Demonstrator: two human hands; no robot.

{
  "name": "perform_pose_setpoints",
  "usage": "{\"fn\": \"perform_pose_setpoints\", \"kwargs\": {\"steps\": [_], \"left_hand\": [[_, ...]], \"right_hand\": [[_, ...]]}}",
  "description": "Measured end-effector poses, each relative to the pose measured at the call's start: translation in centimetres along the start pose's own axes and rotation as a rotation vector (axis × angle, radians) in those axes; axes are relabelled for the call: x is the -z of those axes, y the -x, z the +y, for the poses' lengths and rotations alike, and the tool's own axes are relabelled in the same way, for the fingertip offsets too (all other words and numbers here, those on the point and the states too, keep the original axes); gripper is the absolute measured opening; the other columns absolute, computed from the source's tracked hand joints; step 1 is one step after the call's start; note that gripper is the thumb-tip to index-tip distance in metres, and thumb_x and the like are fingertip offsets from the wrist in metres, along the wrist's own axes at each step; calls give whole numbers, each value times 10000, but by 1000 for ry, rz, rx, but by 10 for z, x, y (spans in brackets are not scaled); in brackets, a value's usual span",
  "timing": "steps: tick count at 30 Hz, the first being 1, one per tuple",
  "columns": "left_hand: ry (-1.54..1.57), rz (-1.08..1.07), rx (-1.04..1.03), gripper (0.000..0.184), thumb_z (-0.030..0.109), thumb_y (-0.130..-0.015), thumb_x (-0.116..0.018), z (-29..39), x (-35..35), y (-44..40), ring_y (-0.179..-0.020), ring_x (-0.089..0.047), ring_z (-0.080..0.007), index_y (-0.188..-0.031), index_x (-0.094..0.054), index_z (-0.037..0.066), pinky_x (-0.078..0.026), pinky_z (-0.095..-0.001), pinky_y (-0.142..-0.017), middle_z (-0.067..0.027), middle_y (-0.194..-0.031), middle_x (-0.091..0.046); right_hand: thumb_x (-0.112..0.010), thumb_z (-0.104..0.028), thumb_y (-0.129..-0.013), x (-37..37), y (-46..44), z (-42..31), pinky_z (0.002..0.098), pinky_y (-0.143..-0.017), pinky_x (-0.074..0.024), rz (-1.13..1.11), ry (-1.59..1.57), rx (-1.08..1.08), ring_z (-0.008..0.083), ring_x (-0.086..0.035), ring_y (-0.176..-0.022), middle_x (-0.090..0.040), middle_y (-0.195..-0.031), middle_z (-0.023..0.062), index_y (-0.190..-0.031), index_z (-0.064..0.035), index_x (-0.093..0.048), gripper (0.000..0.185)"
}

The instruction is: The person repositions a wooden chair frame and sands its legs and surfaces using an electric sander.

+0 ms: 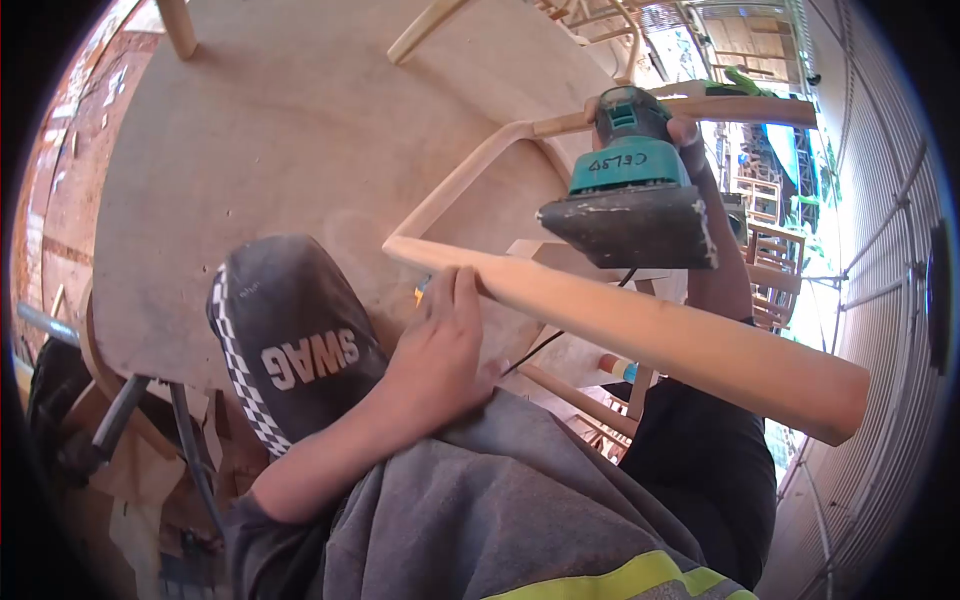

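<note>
My right hand (684,132) is wrapped round the body of a teal and black electric sander (625,170). Its dark rectangular pad is tilted and looks apart from the wood below. A pale wooden frame (640,325) crosses in front of me, its thick squared bar pointing to the lower right and a thinner arm bending back at the far corner. My left hand (440,335) grips this bar near that corner, fingers over the top; the palm side is hidden. A black cable (538,350) hangs below the bar.
A large plywood board (280,130) lies beyond, with wooden legs (425,32) upon it. My dark trouser knee (300,330), lettered in white, is beside my left arm. More chair frames (775,265) stand at right, near a corrugated wall (890,320). Metal tubes (120,420) stick out lower left.
</note>
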State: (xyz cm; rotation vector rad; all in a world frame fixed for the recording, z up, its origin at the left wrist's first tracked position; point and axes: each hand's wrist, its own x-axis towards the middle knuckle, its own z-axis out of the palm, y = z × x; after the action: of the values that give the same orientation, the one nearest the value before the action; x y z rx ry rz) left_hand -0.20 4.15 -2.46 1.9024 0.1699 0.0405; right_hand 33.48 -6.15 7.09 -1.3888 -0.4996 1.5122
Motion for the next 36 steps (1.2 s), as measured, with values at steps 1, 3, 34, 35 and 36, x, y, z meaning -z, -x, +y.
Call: {"fn": "perform_pose_setpoints", "kwargs": {"steps": [1,3,34,35,36], "left_hand": [[-70,72,-23,695,169,-696,-748,-11,-15,-6,-1251,-437,-407,-1229,-386,-90,-377,-438,-1055,-264,-1197,-483],[-97,69,-52,686,129,-668,-742,-23,-18,-23,-1218,-454,-402,-1221,-398,-85,-360,-433,-1075,-247,-1182,-490],[182,-24,-256,284,224,-623,-726,-63,-62,-83,-786,-639,-367,-816,-566,90,-508,-468,-697,-126,-766,-639],[189,-13,-259,287,226,-625,-727,-64,-62,-83,-787,-639,-366,-820,-566,90,-508,-468,-695,-126,-767,-639],[196,-3,-264,289,228,-628,-728,-64,-64,-83,-788,-639,-366,-823,-566,90,-507,-467,-693,-126,-767,-640]], "right_hand": [[-706,-547,-717,-8,-8,-1,357,-836,-542,-63,-12,-75,229,-628,-995,-585,-1112,126,-1274,27,-493,828],[-726,-504,-708,-12,-22,2,340,-846,-535,-141,-56,-229,215,-630,-979,-593,-1107,113,-1296,23,-491,824],[-839,-505,-586,-11,-19,-30,255,-785,-466,-274,434,-333,149,-599,-914,-594,-1029,89,-1251,45,-507,925],[-841,-505,-579,-17,-20,-30,255,-797,-463,-247,435,-362,145,-591,-923,-590,-1037,86,-1250,45,-508,930],[-855,-375,-529,-23,-30,-21,265,-770,-540,-200,358,-269,217,-665,-877,-627,-1000,164,-1261,99,-420,975]]}}
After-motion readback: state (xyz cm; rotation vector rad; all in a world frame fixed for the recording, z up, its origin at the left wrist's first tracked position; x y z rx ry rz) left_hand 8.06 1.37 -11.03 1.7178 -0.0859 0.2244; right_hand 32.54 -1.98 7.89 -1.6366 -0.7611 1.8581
